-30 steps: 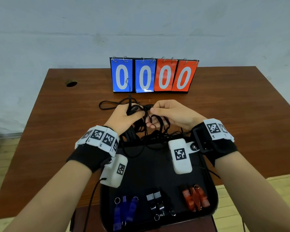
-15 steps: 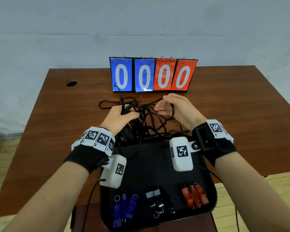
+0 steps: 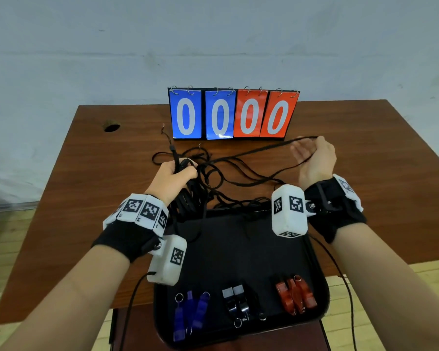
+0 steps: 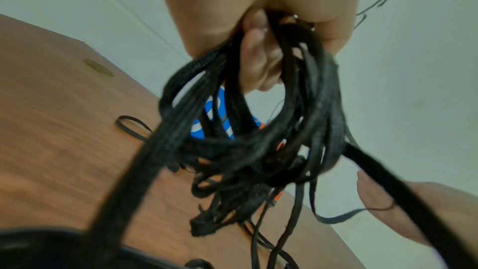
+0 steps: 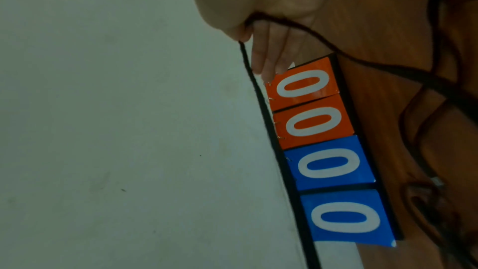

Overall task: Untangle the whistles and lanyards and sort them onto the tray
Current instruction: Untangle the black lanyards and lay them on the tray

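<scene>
A tangle of black lanyards [image 3: 213,178] lies on the table just beyond the black tray [image 3: 238,254]. My left hand [image 3: 178,171] grips a thick bunch of them [image 4: 258,150], fingers [image 4: 256,52] curled round the cords. My right hand [image 3: 312,155] is out to the right and holds one lanyard loop [image 3: 251,153] pulled taut from the tangle. In the right wrist view the cord [image 5: 258,93] runs between thumb and fingers [image 5: 269,56]. Along the tray's near edge lie blue whistles [image 3: 190,312], black whistles [image 3: 236,302] and red whistles [image 3: 295,295].
A flip scoreboard [image 3: 233,115] reading 0000 stands behind the tangle, close to the taut cord. The brown table [image 3: 378,173] has a cable hole [image 3: 111,127] at the far left. A wall rises behind it. Wrist-camera cables hang by the tray.
My right hand has moved from the middle of the tangle out to the right and up, drawing one loop taut. My left hand stays put on the bunch.
</scene>
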### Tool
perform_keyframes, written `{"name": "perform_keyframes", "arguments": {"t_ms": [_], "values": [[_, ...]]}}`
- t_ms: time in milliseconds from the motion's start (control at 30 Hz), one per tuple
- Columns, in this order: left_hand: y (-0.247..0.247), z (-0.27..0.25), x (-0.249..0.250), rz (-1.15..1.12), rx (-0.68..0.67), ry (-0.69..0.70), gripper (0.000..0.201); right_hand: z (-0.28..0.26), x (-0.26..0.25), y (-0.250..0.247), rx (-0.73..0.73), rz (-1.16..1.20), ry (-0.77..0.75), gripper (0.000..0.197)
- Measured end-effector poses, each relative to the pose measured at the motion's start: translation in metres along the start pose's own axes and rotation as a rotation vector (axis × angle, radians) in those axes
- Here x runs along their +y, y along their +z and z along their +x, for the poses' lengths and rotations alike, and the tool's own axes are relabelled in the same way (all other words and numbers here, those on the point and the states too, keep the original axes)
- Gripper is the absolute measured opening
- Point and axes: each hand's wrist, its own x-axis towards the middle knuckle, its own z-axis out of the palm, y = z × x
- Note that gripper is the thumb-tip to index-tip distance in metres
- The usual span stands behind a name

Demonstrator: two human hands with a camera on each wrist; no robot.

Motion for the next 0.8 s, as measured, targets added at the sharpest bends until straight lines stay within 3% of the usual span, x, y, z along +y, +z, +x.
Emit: {"name": "perform_keyframes", "arguments": {"t_ms": [67,133,167,233,333,400,567,800], "values": [[0.000,-0.002,0.001,-0.008,0.003,-0.001,0.026,0.003,0.003,-0.005,0.053,-0.255,-0.009,0.022],[0.003,-0.004,0.004,-0.019,0.000,0.004,0.028,-0.001,0.011,-0.007,-0.024,-0.680,-0.022,0.038],[0.004,-0.005,0.005,-0.021,0.001,0.005,0.028,-0.009,0.014,-0.007,-0.128,-0.854,-0.075,0.045],[0.007,-0.005,0.007,-0.021,-0.007,0.007,0.025,-0.034,0.018,0.001,-0.487,-1.060,-0.210,0.050],[0.010,-0.006,0.009,-0.008,-0.047,0.025,0.014,-0.067,0.025,0.019,-1.045,-1.122,-0.144,0.042],[0.010,-0.007,0.009,-0.001,-0.072,0.030,0.017,-0.074,0.027,0.027,-1.173,-1.123,-0.114,0.037],[0.009,-0.009,0.005,0.037,-0.118,0.036,0.028,-0.069,0.022,0.030,-1.170,-1.148,-0.085,0.018],[0.013,-0.006,0.000,0.045,-0.110,0.071,0.050,-0.058,0.017,0.025,-1.014,-0.876,0.169,0.030]]}}
